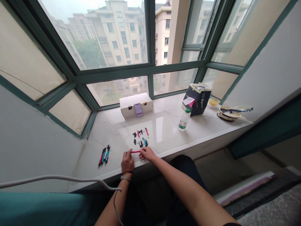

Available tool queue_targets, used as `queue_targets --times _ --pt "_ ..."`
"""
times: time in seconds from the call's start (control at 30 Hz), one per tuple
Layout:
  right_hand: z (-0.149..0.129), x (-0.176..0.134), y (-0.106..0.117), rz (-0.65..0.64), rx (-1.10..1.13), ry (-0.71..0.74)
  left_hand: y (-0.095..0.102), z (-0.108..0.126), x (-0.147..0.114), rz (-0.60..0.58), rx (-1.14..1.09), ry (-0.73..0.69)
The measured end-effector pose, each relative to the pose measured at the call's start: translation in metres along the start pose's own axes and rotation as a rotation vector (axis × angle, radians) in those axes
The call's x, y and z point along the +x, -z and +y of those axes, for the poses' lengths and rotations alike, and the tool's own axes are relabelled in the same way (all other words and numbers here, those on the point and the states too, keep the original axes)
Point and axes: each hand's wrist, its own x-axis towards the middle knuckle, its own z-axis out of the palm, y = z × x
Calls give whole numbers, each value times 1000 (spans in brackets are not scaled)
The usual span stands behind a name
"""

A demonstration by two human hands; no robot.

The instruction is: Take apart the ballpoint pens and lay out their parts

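A red pen barrel lies level between my two hands, just above the near edge of the white sill. Its left end is pinched by my left hand, which wears a red cord and a watch band at the wrist. The fingers of my right hand close on the other end. Just beyond my hands lie pen parts: red barrels, a teal barrel, and several small black pieces. Left of my hands, several whole pens in red, teal and white rest side by side.
A white box stands against the window. To the right are a clear bottle with a green cap, a dark paper bag, a yellow cup and a food bowl. A white cable crosses at lower left.
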Motion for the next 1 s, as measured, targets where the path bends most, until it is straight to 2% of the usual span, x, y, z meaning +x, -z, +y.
queue_targets --times 0.2,0.37,0.43,0.57,0.63,0.77,1.0 --pt "-2 -6 2 19 158 21 -2 2 2 -17 48 29" --pt "-2 -10 15 23 38 107 -1 3 2 -49 71 16" --pt "-3 -9 30 125 -86 193 -1 3 2 -55 78 17" --pt "-12 1 70 479 -380 308 -1 3 2 -62 79 14" --pt "-17 10 84 543 -491 298 -2 3 2 -68 85 19" --pt "-22 29 89 557 -633 292 -3 2 2 -68 101 10" --pt "-23 47 73 446 -769 299 -4 2 2 -80 129 18"
